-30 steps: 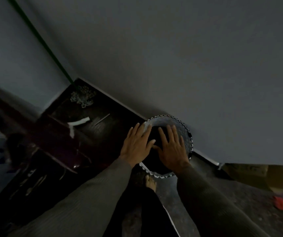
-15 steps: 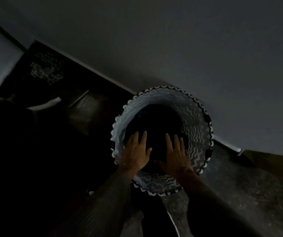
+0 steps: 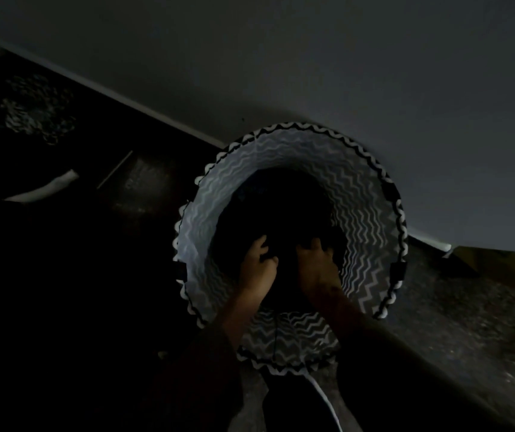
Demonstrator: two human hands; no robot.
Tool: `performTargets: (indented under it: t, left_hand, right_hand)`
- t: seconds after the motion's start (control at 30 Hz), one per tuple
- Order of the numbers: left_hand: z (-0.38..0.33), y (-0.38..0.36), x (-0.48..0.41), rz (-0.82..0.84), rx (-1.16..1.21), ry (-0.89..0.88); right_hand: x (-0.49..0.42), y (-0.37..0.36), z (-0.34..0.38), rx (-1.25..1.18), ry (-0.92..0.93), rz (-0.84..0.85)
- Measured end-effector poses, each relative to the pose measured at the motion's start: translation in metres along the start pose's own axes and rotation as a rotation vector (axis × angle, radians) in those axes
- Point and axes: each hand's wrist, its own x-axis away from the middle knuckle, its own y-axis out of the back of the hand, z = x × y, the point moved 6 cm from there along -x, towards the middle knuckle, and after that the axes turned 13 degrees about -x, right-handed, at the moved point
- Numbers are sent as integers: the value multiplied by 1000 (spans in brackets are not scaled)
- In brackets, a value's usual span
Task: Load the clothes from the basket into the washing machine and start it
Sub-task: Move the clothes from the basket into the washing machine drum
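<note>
A round laundry basket (image 3: 371, 213) with a grey zigzag lining and a black-and-white scalloped rim stands on the floor against the wall. Dark clothes (image 3: 281, 210) fill its bottom. Both my hands are down inside it. My left hand (image 3: 257, 266) has its fingers curled into the dark fabric. My right hand (image 3: 318, 266) digs its fingers into the clothes beside it. The scene is very dim, and no washing machine is in view.
A grey wall (image 3: 374, 73) rises behind the basket. Dark floor lies to the left with a pale curved strip (image 3: 44, 190) and a tangled chain-like heap (image 3: 35, 110). Rough concrete floor (image 3: 468, 322) is at the right.
My hands went from lying flat and spread over the basket to reaching deep inside with fingers curled into the clothes. The view dropped closer to the basket.
</note>
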Motion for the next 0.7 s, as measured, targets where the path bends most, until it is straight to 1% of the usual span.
performTargets:
  t: [0.03, 0.1, 0.23, 0.3, 0.33, 0.37, 0.43, 0.47, 0.5, 0.53, 0.6, 0.63, 0.7]
  left_hand:
    - [0, 4, 2, -20, 61, 8]
    - [-2, 9, 6, -28, 110, 16]
    - [-14, 20, 22, -48, 48, -62]
    - [-21, 24, 33, 3, 35, -134]
    - [-26, 25, 41, 55, 34, -197]
    - [-34, 26, 49, 96, -25, -292]
    - [-52, 30, 65, 112, -256, -543]
    - [-58, 31, 70, 109, -349, -633]
    - [-62, 34, 73, 110, -415, -668]
    - [-62, 37, 72, 110, -454, -648]
    - [-63, 46, 72, 85, -515, -516]
    - [-67, 52, 74, 82, -541, -477]
    - [-79, 63, 84, 74, -547, -454]
  right_hand:
    - [-1, 5, -2, -45, 14, -23]
    - [3, 17, -1, -183, 74, -94]
    - [32, 53, 6, -401, 154, -276]
    - [54, 70, 11, -492, 198, -353]
    - [65, 77, 13, -542, 202, -371]
    - [75, 81, 14, -611, 190, -371]
    - [89, 88, 18, -755, 164, -358]
    - [94, 91, 21, -802, 156, -354]
    - [98, 94, 23, -850, 137, -348]
    - [103, 97, 27, -913, 118, -337]
    - [113, 107, 42, -1070, 170, -284]
    - [119, 112, 51, -1142, 220, -237]
    - [125, 120, 65, -1263, 283, -114]
